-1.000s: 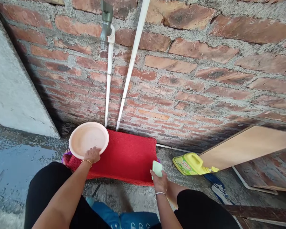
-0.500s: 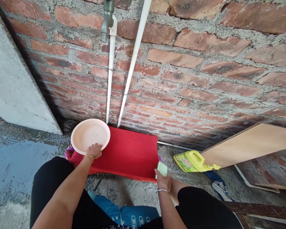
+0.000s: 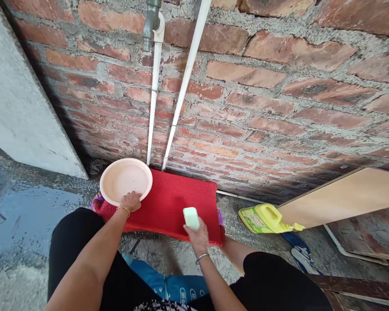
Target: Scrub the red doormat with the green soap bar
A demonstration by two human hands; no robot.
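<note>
Lying nearest, between two knees in black trousers, a blue cloth with white marks can be seen on the floor. Just past it, a pale green block is held in the right hand. It is pinched between the thumb and the fingers, near the right end of a red mat. Whether the mat is touched by the block cannot be told. A silver ring is worn on the right wrist, and a gold one on the left.

At the mat's left end, a pale pink basin is gripped by the left hand, with its fingers bent over the near rim. The basin is tipped a little, and small dark specks can be seen inside.

To the right, a yellow jug is laid on its side, close to a tan board. Farthest back, two white pipes are set against a brick wall, and a tap is seen up high.
</note>
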